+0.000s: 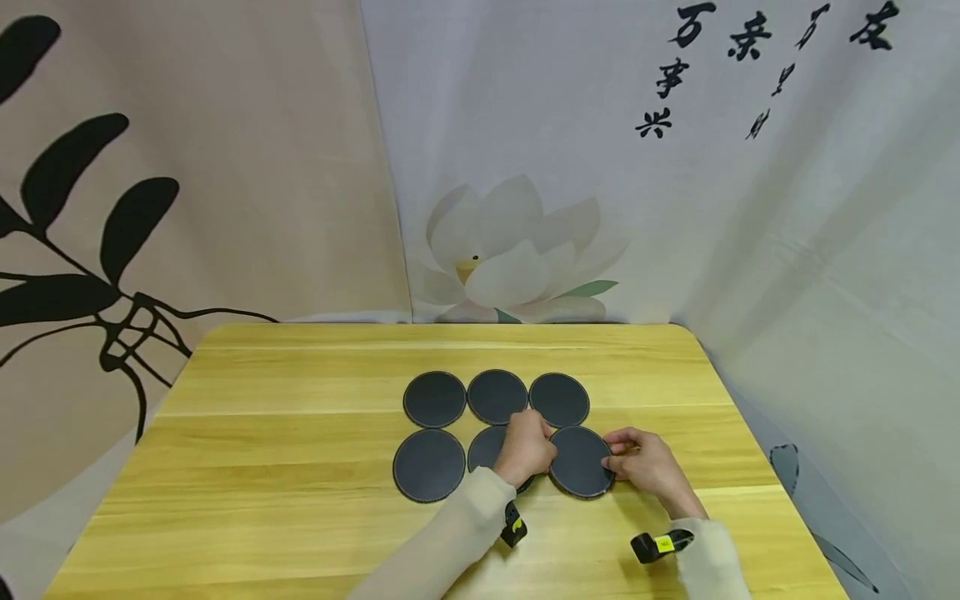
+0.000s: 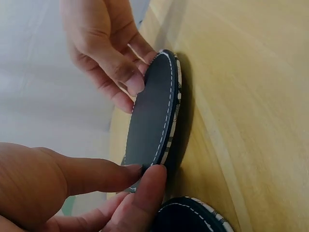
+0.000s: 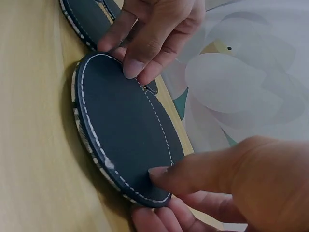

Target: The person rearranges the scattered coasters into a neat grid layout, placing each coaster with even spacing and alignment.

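Both hands pinch one round black coaster with white stitching round its edge and a pale patterned underside rim. My left hand has thumb and fingers at its left edge, while my right hand grips the opposite edge. In the right wrist view, the right thumb lies on the top face of the coaster and other fingers are beneath the rim. The left wrist view shows a shadow on the wood beside the coaster. Under the left hand, another black coaster is partly hidden.
Behind the held coaster, three black coasters lie in a row: left, middle and right. A further coaster lies at the front left. The wooden table backs onto a printed curtain.
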